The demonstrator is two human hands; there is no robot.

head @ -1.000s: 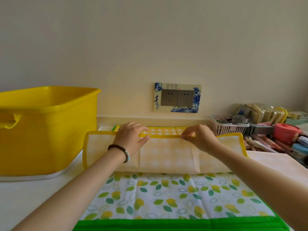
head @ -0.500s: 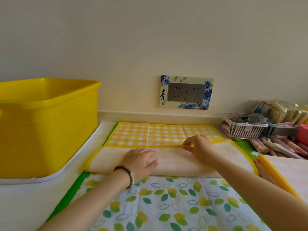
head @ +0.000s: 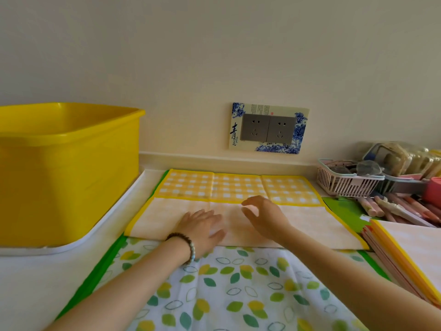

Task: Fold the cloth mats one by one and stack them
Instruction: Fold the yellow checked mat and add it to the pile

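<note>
A yellow checked cloth mat (head: pixel 236 187) lies on the counter near the wall, its near part folded over so the pale underside (head: pixel 307 223) faces up. My left hand (head: pixel 202 226) lies flat on that pale flap, fingers straight. Just right of it, my right hand (head: pixel 265 216) hovers over the flap with fingers loosely spread and holds nothing. Under both lies a white mat with green and yellow leaves and a green border (head: pixel 238 290). A stack of folded mats (head: pixel 412 254) with yellow and pink edges sits at the right.
A big yellow plastic tub (head: pixel 64 173) stands on a white tray at the left. A wall socket plate (head: pixel 268 127) is behind the mats. At the back right are a pink basket (head: pixel 343 180), packets and a row of pens (head: pixel 401 206).
The held edge of the yellow mat came down, folding it flat. My right hand let go of the edge; my left hand slid onto the pale flap.
</note>
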